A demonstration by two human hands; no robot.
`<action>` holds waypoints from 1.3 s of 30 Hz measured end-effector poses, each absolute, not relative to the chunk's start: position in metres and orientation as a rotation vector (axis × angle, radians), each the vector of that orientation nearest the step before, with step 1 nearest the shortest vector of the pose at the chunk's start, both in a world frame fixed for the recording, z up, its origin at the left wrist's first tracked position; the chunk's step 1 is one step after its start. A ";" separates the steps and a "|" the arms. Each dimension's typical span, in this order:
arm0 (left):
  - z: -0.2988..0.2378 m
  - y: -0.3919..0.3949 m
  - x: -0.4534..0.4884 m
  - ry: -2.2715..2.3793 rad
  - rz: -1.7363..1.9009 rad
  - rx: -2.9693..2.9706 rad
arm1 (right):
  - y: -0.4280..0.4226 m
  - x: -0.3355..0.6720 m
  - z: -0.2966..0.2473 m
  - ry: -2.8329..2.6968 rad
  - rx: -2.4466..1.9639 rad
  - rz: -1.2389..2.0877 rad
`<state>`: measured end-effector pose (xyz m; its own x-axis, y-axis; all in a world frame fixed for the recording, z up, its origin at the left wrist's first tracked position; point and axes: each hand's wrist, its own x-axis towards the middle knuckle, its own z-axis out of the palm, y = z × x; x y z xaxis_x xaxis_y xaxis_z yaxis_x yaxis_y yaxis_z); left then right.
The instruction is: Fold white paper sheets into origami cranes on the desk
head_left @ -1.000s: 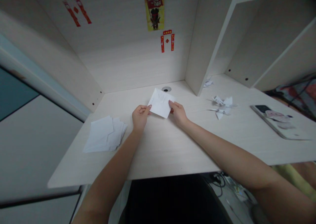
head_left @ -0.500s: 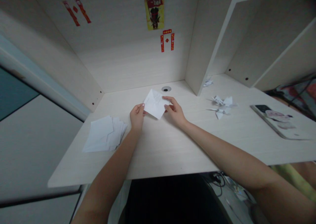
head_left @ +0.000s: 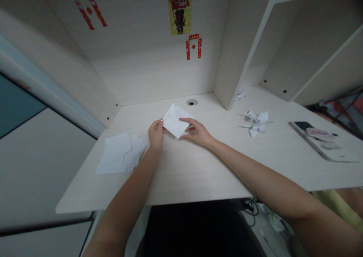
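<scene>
A white folded square of paper (head_left: 173, 123) is held just above the desk, one corner pointing away and another toward me. My left hand (head_left: 156, 134) pinches its left corner between thumb and fingers. On the other side, my right hand (head_left: 199, 133) grips the right part, its index finger stretched across the upper face and its thumb close to the near corner. Faint crease lines show on the paper; its underside is hidden. Left of my left hand lies a loose stack of white paper sheets (head_left: 120, 153).
Several folded white paper figures (head_left: 256, 121) rest on the desk (head_left: 184, 174) at the right. Farther right is a flat tablet-like device (head_left: 323, 141) with a sticker. A cable hole (head_left: 192, 102) sits behind the paper, and an upright panel (head_left: 236, 49) divides the shelf.
My right hand has shifted slightly left, its index finger now farther over the paper and its thumb nearer the close corner. The left hand keeps its pinch.
</scene>
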<state>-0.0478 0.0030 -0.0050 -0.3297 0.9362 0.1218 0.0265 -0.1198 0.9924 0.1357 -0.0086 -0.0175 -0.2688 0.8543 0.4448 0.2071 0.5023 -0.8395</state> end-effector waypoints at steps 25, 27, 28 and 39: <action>0.002 0.002 -0.052 1.368 1.289 1.024 | 0.000 0.138 -0.010 -1.248 -0.962 0.939; 0.004 0.001 -0.052 1.376 1.289 1.082 | -0.002 0.138 -0.009 -1.229 -0.992 0.951; 0.005 0.000 -0.052 1.380 1.286 1.119 | -0.002 0.138 -0.009 -1.212 -1.007 0.963; 0.010 -0.007 -0.042 1.275 1.340 1.335 | -0.004 0.137 -0.010 -1.179 -0.980 0.984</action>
